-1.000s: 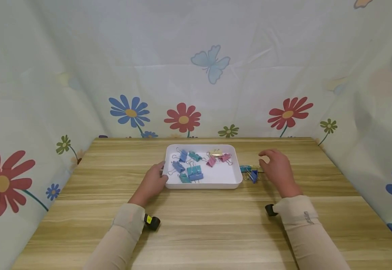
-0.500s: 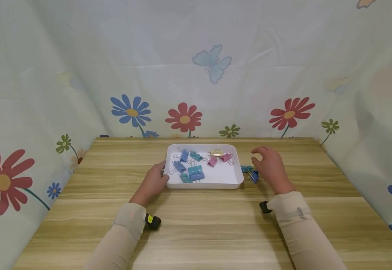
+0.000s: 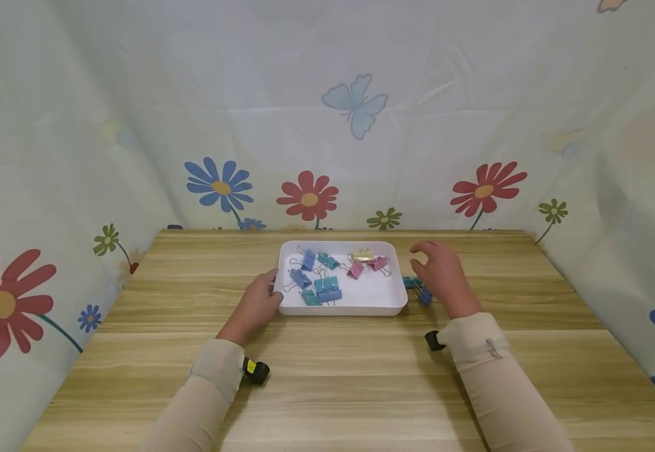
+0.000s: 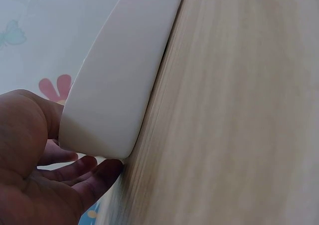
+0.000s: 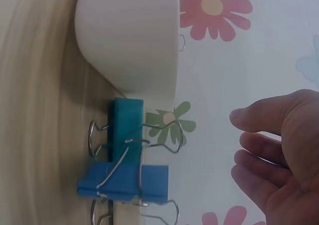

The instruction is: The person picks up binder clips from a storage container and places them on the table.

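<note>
A white tray holds several binder clips in blue, teal, pink and yellow. At its left end my left hand grips the tray, thumb at the rim and fingertips against the end wall near the tabletop, as the left wrist view shows. My right hand hovers beyond the tray's right end, fingers loosely bent and nothing between them. Beside that end, on the table, lie a teal binder clip and a blue binder clip, one against the other. The hand partly covers this group in the head view.
The wooden table runs back to a pale curtain printed with flowers and a butterfly, which also hangs at both sides. Each wrist wears a small black camera, such as the left camera.
My right hand has shifted left, over the loose clips and closer to the tray's right end. My left hand and the tray have stayed in place.
</note>
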A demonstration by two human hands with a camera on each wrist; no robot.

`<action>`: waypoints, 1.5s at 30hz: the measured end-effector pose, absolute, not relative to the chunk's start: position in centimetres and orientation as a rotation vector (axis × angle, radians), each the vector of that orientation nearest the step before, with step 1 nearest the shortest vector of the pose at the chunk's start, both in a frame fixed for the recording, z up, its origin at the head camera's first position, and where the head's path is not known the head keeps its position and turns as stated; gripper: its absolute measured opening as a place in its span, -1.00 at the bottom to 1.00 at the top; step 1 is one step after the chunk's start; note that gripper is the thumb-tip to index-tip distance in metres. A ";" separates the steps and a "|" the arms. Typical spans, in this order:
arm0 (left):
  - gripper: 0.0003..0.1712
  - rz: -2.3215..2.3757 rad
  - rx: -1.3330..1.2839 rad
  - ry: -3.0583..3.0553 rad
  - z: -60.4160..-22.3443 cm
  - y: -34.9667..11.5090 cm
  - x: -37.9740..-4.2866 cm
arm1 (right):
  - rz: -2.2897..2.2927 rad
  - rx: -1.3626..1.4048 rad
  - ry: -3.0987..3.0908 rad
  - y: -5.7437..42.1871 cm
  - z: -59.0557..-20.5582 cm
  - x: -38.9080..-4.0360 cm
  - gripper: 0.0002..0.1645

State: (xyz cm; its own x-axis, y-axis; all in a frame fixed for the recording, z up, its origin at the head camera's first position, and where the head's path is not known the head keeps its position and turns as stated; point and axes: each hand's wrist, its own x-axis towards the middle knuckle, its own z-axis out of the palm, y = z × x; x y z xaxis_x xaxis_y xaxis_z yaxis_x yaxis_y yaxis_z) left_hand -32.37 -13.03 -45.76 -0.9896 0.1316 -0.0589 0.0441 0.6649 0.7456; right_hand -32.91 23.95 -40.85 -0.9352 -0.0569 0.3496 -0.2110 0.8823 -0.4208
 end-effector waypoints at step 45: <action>-0.28 1.256 0.155 2.764 -45.3 -13.1 -32.2 | 0.610 0.342 -2.950 20.0 -42.2 -37.6 -0.75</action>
State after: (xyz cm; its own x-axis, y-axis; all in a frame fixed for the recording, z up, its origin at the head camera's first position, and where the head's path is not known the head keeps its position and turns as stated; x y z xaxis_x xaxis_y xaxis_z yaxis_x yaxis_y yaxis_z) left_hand -32.18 -13.12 -45.34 -0.9897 0.1343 -0.0502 0.0505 0.6541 0.7547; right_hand -37.60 19.98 -42.22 -0.9685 -0.1968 0.1523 -0.2411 0.8937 -0.3783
